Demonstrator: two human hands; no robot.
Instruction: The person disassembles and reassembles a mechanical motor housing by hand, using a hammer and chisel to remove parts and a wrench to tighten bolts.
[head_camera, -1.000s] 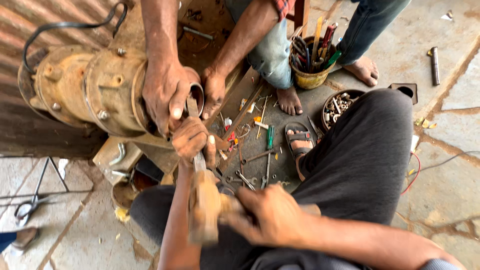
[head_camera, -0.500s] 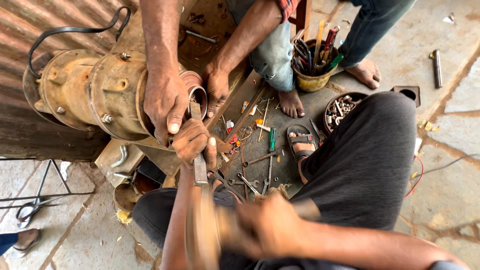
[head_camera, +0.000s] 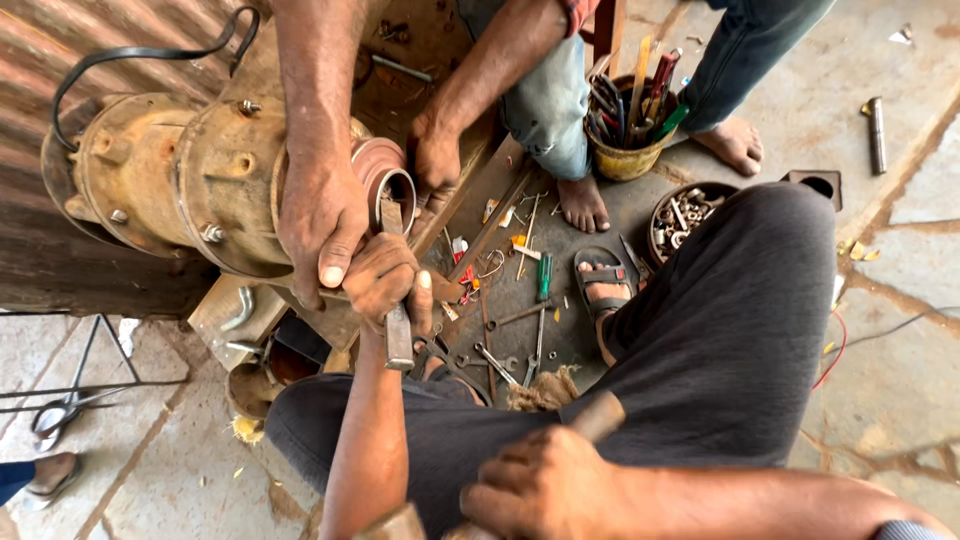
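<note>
The flat metal chisel is being gripped in the left hand, fingers clenched round its shank; its upper end is being pressed against the round collar at the mouth of the rusty pump body, its lower end pointing down towards the lap. A wooden-handled hammer is being clasped in the right hand low in the picture, fist shut on the handle; the head is hidden at the bottom edge, well apart from the chisel. The pump body is being steadied by another person's hand, spread over the housing just beside the collar; that person's second hand is being rested on the wooden board behind it. Spanners and screwdrivers are being left scattered on the ground between the two people; a yellow tin of tools is being kept near a bare foot, a dark bowl of small parts just beside it.
</note>
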